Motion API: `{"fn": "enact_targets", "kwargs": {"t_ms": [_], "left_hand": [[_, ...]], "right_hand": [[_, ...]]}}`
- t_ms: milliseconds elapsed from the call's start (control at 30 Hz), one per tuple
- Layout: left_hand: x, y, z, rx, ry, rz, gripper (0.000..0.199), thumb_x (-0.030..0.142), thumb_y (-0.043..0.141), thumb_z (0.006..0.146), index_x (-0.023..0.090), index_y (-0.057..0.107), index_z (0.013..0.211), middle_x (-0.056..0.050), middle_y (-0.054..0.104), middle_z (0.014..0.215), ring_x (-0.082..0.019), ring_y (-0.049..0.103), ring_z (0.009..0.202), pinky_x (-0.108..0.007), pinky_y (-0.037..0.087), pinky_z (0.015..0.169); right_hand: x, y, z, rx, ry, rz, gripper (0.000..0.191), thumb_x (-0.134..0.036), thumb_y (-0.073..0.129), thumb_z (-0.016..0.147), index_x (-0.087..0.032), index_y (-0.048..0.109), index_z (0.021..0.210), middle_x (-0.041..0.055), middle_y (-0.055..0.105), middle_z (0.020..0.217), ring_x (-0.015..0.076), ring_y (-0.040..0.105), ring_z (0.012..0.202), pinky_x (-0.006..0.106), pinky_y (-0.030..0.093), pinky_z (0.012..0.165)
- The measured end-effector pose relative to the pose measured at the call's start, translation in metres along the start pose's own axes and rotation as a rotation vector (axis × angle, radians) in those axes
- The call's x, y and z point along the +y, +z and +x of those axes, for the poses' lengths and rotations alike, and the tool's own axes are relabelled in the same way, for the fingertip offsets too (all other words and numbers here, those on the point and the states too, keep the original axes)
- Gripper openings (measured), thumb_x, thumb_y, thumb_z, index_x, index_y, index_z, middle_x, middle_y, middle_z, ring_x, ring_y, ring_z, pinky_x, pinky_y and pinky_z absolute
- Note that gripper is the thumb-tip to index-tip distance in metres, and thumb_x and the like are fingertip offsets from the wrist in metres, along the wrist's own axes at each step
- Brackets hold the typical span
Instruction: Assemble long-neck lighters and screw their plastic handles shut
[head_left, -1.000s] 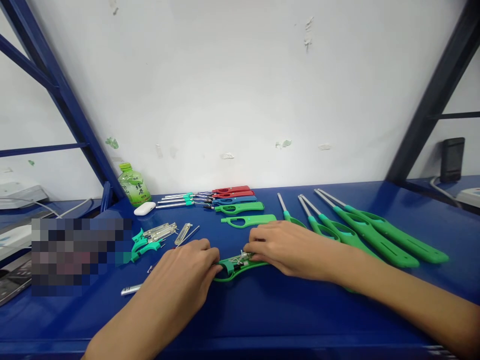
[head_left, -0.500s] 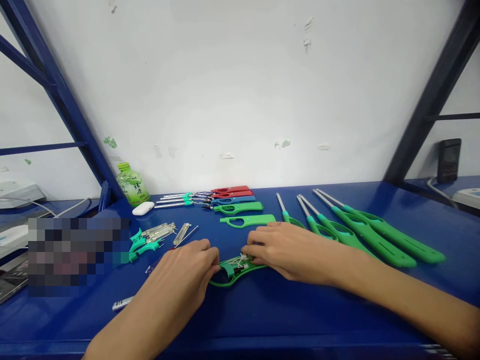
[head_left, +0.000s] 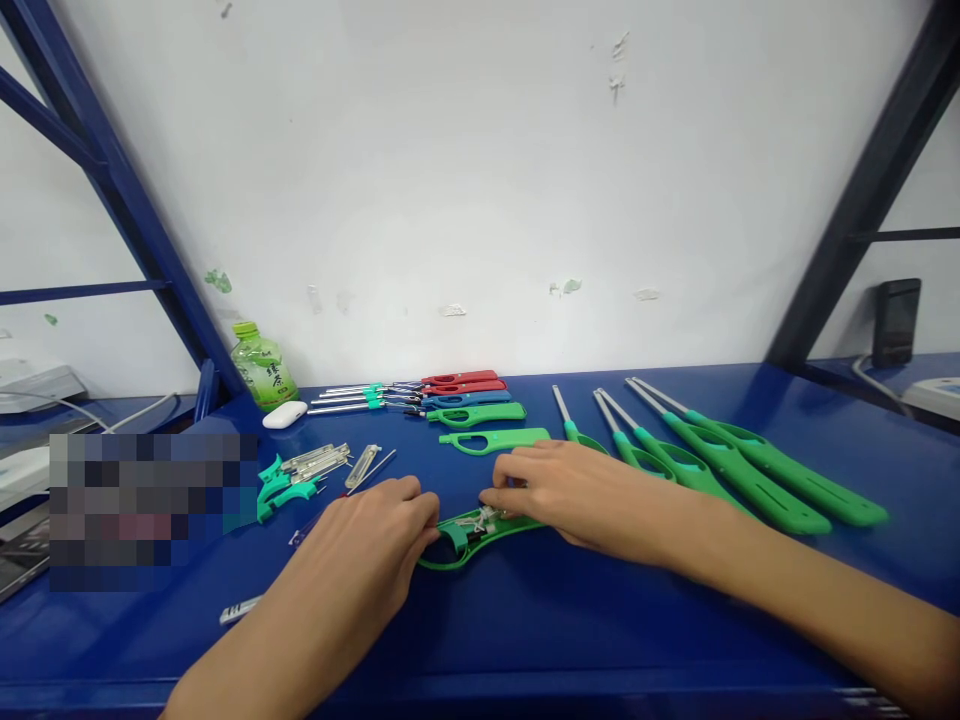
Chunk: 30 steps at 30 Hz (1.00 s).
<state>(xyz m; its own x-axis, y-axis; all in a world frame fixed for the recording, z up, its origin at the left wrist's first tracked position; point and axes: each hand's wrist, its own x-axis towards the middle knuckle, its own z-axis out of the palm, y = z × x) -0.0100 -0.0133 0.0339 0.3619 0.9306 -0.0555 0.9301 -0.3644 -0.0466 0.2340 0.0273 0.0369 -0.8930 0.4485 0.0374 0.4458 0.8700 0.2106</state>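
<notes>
A green utility lighter [head_left: 484, 545] lies opened on the blue table between my hands, its inner side facing up. Inside it show a teal trigger [head_left: 456, 534], a black part and some white, thin pieces. My left hand [head_left: 390, 540] is closed on the lighter's left end, fingertips hidden behind the knuckles. My right hand [head_left: 536, 490] bends over the other end, its fingers pinched on the handle's inside; what exactly they press is hidden. Several finished-looking green lighters [head_left: 750, 475] with metal nozzles lie to the right.
Behind lie red, blue and green handle shells [head_left: 495, 440] with metal nozzle rods [head_left: 345, 405]. On the left are teal triggers [head_left: 289, 492], clear fuel tanks [head_left: 319, 462], a white case [head_left: 285, 415], a green-capped bottle [head_left: 262, 370] and a light-coloured tool [head_left: 238, 610].
My right hand's fingers have shifted slightly up and back, showing a little more of the lighter's handle edge. My left hand keeps its place on the lighter.
</notes>
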Motion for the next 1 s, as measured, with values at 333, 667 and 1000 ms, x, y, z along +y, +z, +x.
{"fn": "enact_targets", "kwargs": {"t_ms": [333,667,1000], "left_hand": [[0.000,0.000,0.000,-0.002,-0.001,-0.007,0.022,0.018,0.049,0.105,0.021,0.067,0.093,-0.006,0.068,0.100,-0.027,0.072,0.092,-0.038,0.047,0.079],[-0.002,0.001,-0.001,0.053,0.020,-0.014,0.022,0.018,0.051,0.103,0.023,0.070,0.095,-0.005,0.069,0.099,-0.024,0.070,0.090,-0.034,0.048,0.077],[-0.005,0.013,-0.005,0.138,0.276,-0.246,0.040,0.005,0.040,0.099,0.028,0.068,0.115,-0.005,0.061,0.123,-0.021,0.060,0.108,-0.033,0.048,0.089]], "right_hand": [[-0.002,0.002,0.003,0.029,-0.007,0.018,0.040,0.003,0.058,0.090,-0.018,0.069,0.123,0.0084,0.067,0.113,0.0225,0.063,0.097,0.033,0.045,0.082],[-0.003,-0.002,0.001,0.005,0.015,0.079,0.053,0.008,0.056,0.080,-0.019,0.069,0.124,0.0066,0.066,0.113,0.0222,0.061,0.097,0.033,0.041,0.076],[0.000,-0.001,0.000,0.021,0.041,0.159,0.041,0.004,0.055,0.087,-0.020,0.072,0.115,0.0056,0.064,0.105,0.0198,0.060,0.088,0.030,0.039,0.071]]}}
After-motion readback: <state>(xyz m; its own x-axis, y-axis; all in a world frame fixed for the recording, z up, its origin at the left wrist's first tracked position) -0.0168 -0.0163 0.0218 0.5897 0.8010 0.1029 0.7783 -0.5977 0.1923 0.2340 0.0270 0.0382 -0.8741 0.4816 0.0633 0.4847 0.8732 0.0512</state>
